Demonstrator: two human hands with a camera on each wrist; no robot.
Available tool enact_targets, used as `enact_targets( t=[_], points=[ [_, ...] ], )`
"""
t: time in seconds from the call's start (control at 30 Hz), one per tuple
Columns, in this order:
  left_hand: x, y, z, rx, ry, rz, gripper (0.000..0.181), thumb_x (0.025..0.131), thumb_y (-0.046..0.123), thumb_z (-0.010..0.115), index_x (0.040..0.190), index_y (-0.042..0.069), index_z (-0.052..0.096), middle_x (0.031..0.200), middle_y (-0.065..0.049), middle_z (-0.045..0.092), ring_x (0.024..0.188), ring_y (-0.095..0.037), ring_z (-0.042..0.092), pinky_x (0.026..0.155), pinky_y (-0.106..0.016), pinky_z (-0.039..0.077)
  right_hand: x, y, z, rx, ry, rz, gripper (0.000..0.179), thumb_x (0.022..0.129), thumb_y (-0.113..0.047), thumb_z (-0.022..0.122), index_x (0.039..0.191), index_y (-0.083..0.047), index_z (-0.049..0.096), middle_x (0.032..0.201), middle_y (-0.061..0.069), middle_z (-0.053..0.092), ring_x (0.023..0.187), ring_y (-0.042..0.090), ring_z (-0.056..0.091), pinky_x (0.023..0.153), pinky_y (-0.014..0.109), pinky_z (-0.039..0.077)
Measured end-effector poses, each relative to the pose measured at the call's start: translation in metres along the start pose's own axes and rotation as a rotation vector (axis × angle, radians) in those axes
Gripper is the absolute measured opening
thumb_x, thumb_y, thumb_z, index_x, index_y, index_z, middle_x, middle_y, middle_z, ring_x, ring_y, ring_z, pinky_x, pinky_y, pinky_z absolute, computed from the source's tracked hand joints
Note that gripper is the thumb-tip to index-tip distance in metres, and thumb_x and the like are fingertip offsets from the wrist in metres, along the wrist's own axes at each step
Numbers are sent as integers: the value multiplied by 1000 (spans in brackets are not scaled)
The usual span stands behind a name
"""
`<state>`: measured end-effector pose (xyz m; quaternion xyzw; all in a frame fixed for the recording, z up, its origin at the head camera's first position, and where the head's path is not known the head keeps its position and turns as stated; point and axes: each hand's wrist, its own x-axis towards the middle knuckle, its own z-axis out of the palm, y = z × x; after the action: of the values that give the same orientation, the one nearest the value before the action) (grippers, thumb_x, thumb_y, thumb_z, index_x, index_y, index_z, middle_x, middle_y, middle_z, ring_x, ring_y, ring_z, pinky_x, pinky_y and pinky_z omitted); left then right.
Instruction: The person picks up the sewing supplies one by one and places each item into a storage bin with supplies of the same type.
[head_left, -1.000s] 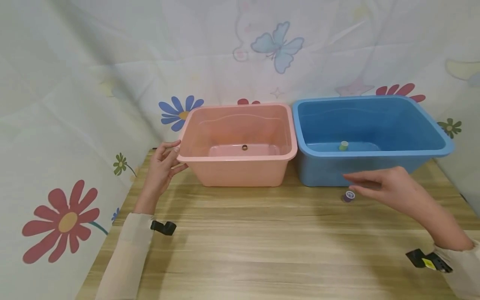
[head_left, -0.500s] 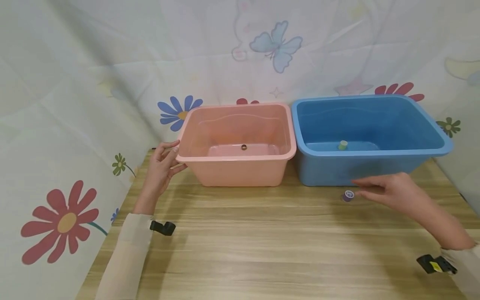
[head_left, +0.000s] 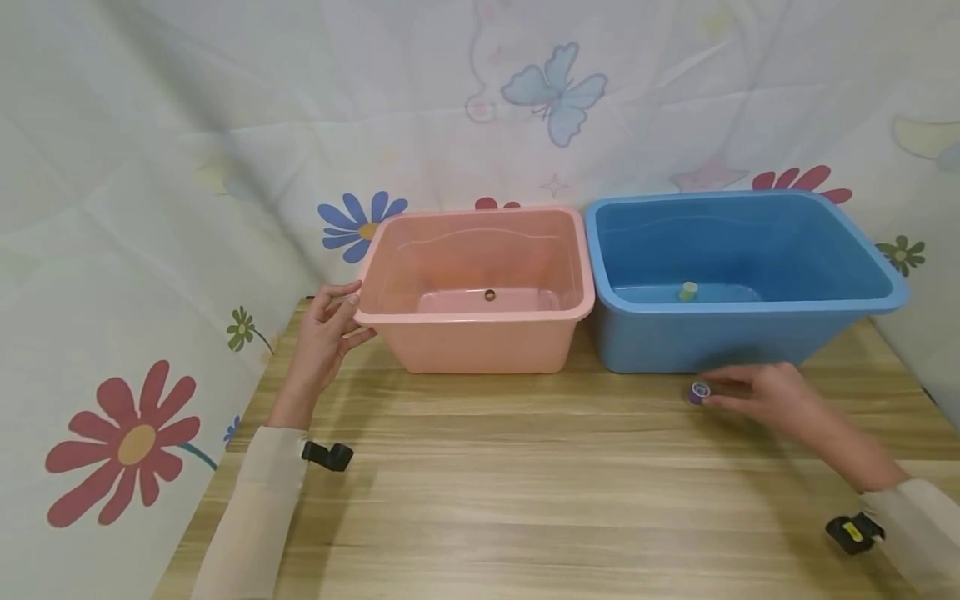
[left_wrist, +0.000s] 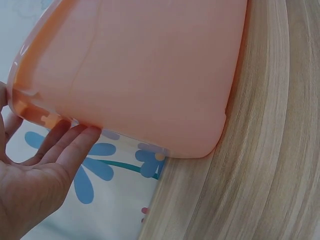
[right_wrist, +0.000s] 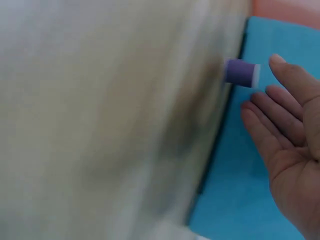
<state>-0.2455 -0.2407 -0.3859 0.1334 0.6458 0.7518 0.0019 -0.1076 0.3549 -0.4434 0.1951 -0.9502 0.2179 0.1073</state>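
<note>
In the head view my left hand (head_left: 324, 333) holds the left rim of a pink plastic tub (head_left: 480, 346). The left wrist view has its fingertips (left_wrist: 92, 131) against the tub's outer wall, below the lip. My right hand (head_left: 772, 400) reaches toward a small purple spool of thread (head_left: 699, 393) with white ends, which stands on the table before a blue tub (head_left: 697, 337). Thumb and fingers lie parted around the spool's right side in the head view. The right wrist view shows the same purple spool (right_wrist: 241, 73) just beyond the fingertips, with a gap between.
Inside the pink tub lies a small brown ring-shaped piece (head_left: 490, 295). A small light green cylinder (head_left: 687, 291) rests on the blue tub's floor. Both tubs stand side by side at the back of the wooden table (head_left: 525, 500), against a printed cloth (head_left: 420, 108).
My right hand drew back slightly to the right, then came lower and closer to the purple spool. The left hand stays at the pink tub's rim.
</note>
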Motion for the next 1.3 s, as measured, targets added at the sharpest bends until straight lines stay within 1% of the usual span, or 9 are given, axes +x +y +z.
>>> enact_targets(
  t=[0.13, 0.2, 0.33, 0.43, 0.63, 0.73, 0.87, 1.07, 1.3],
  points=[
    [0, 0, 0, -1, 1, 4, 28, 106, 16, 56, 131, 3, 54, 138, -15, 51, 98, -21, 74, 82, -37, 62, -5, 8, 9, 34, -7, 101, 32, 81, -24, 87, 107, -7, 79, 94, 13, 77, 63, 3, 47, 52, 25, 44],
    [-1, 1, 0, -3, 4, 5, 28, 106, 17, 57, 131, 3, 54, 138, -14, 52, 97, -20, 74, 81, -37, 62, -7, 11, 13, 54, 6, 122, 33, 81, -25, 87, 108, -7, 79, 96, 14, 77, 67, 4, 52, 54, 25, 47],
    [-1, 1, 0, 3, 6, 5, 30, 105, 19, 59, 131, 4, 54, 138, -14, 52, 97, -20, 74, 82, -38, 62, -8, 12, 22, 96, 42, 109, 35, 80, -25, 88, 110, -8, 79, 100, 15, 77, 76, 7, 62, 57, 25, 50],
    [-1, 1, -1, 9, 4, 2, 31, 105, 20, 59, 132, 5, 55, 138, -13, 53, 98, -21, 74, 83, -38, 62, -8, 12, 26, 89, 71, 84, 34, 78, -24, 89, 108, -10, 80, 98, 12, 77, 82, 13, 68, 59, 26, 52],
    [0, 3, 0, 12, 10, 14, 33, 105, 21, 59, 132, 4, 54, 137, -13, 53, 98, -20, 74, 82, -37, 63, -9, 11, 30, 81, 100, 77, 33, 78, -19, 89, 108, -9, 79, 97, 10, 77, 85, 28, 72, 64, 31, 56],
    [0, 3, 0, 11, 10, 12, 34, 105, 21, 59, 133, 4, 54, 137, -14, 53, 97, -19, 74, 81, -36, 63, -9, 10, 32, 97, 105, 97, 31, 80, -19, 88, 108, -10, 79, 98, 9, 77, 86, 30, 73, 64, 29, 55],
    [0, 2, -1, 9, 9, -1, 33, 105, 21, 59, 133, 4, 54, 136, -13, 54, 97, -19, 73, 81, -36, 63, -10, 9, 35, 112, 114, 108, 30, 80, -19, 88, 107, -10, 79, 97, 8, 77, 85, 24, 73, 65, 21, 53],
    [-1, 1, -1, 11, 13, -10, 33, 105, 21, 59, 133, 5, 54, 135, -12, 55, 99, -20, 73, 82, -36, 63, -9, 9, 35, 140, 116, 128, 27, 81, -16, 87, 105, -9, 80, 95, 8, 78, 84, -1, 68, 66, 8, 48],
    [0, 0, 0, 13, 14, -9, 32, 105, 21, 59, 133, 5, 55, 136, -13, 54, 97, -19, 74, 81, -36, 63, -7, 8, 31, 147, 117, 143, 26, 82, -17, 87, 105, -8, 80, 95, 10, 78, 85, -9, 63, 65, 7, 46]
  ],
)
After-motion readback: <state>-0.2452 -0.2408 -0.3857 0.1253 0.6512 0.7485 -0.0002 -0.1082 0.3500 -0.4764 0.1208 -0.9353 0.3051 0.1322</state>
